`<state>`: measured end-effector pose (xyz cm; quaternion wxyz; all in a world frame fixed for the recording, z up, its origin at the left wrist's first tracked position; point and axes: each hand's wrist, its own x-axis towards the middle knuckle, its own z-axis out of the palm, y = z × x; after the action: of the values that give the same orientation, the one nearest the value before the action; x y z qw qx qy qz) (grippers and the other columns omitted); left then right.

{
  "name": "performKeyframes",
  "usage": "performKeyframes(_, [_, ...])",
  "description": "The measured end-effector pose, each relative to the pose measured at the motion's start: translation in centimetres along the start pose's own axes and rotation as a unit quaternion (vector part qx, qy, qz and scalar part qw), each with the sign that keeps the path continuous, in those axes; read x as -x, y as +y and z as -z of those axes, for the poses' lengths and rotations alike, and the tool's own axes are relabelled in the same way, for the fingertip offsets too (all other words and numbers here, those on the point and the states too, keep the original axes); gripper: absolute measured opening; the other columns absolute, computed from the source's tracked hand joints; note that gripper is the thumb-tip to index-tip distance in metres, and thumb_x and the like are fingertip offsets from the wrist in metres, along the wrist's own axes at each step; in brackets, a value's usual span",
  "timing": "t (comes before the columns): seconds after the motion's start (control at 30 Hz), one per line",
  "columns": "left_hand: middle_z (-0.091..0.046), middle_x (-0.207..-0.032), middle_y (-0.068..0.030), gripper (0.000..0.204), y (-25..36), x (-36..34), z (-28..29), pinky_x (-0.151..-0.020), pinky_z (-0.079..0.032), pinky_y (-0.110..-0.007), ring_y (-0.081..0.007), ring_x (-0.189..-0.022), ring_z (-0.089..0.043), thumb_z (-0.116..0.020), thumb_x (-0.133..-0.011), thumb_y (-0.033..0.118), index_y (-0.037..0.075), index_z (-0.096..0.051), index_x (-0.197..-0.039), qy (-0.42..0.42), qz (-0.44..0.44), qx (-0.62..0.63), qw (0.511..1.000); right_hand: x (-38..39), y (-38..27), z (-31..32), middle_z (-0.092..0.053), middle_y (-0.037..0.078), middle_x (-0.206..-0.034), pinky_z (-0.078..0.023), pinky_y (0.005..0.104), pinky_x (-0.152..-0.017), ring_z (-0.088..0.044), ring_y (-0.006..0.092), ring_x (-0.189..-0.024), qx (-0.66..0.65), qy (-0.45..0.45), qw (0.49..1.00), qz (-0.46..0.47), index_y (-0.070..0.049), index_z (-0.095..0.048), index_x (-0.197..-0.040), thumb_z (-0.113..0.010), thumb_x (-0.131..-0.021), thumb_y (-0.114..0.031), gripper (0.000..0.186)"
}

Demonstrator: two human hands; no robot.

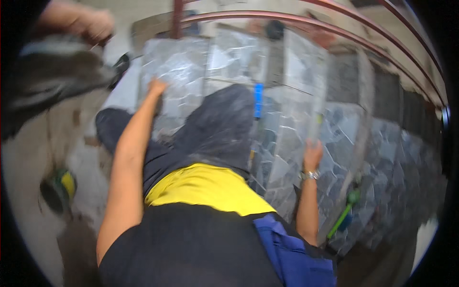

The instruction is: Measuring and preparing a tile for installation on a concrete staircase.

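Observation:
My right hand [313, 154], with a metal wristwatch [310, 175] at the wrist, is closed on the near end of a long pale bar that looks like a spirit level [319, 98]. A small yellow-green spot shows on the bar. It crosses grey stone-patterned tiles [291, 124]. Beyond my left knee, my left hand [157, 87] is low at the edge of another tile [179, 62]; its fingers look curled but are smeared by motion. Between my knee and the bar lies a narrow bright-blue object [258, 100].
Red metal rails [267, 15] curve along the far side. At upper left are another person's hand [98, 26] and dark trousers [57, 71]. A long grey strip [366, 86] and a green stick-like tool [339, 221] lie right; a black-and-yellow round object [60, 189] stands left.

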<state>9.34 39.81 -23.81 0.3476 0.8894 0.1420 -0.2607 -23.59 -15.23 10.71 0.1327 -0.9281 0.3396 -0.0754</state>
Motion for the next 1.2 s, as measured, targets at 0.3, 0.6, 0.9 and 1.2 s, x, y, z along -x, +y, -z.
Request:
performKeyframes(0.3, [-0.057,-0.143,-0.0267,0.076,-16.7,-2.1,8.4,-0.114,-0.042,-0.045,-0.0388,-0.134,-0.054,-0.067,-0.087,0.038,0.001,-0.046,-0.15,0.249,0.087,-0.197,0.944,-1.1,-2.5,-4.7,-0.065,0.026,-0.129,-0.047,0.0463,-0.103,-0.061,0.0415,-0.12,-0.014,-0.027,0.999,-0.021,0.005,-0.056,-0.136,-0.069,-0.095,-0.039,0.062])
performKeyframes(0.6, [-0.045,-0.149,-0.0263,0.069,3.4,8.4,-0.5,-0.112,-0.042,-0.054,-0.0458,-0.138,-0.045,-0.07,-0.081,0.02,0.012,-0.051,-0.147,-0.077,-0.01,-0.135,0.988,2.9,3.7,0.1,-0.066,0.029,-0.12,-0.046,0.0463,-0.101,-0.062,0.0431,-0.113,0.003,-0.06,0.998,-0.032,0.009,-0.06,-0.126,-0.073,-0.092,-0.034,0.057])
performKeyframes(0.9, [-0.024,-0.166,-0.0243,0.081,-5.6,4.4,0.4,-0.124,-0.026,-0.052,-0.0433,-0.152,-0.025,-0.071,-0.086,0.024,0.018,-0.037,-0.158,-0.068,-0.043,-0.296,0.952,1.2,0.3,-1.1,-0.068,0.023,-0.114,-0.049,0.0466,-0.091,-0.064,0.0398,-0.106,-0.032,-0.095,0.995,-0.016,0.001,-0.064,-0.118,-0.071,-0.093,-0.034,0.043])
performKeyframes(1.2, [-0.059,-0.133,-0.0321,0.059,0.4,5.5,-3.2,-0.108,-0.045,-0.05,-0.0494,-0.122,-0.057,-0.068,-0.086,0.024,0.005,-0.054,-0.141,-0.121,-0.2,-0.172,0.957,1.2,-1.0,1.0,-0.069,0.025,-0.098,-0.051,0.0472,-0.078,-0.066,0.0424,-0.09,-0.016,-0.047,0.999,0.008,0.003,-0.065,-0.103,-0.074,-0.09,-0.029,0.035])
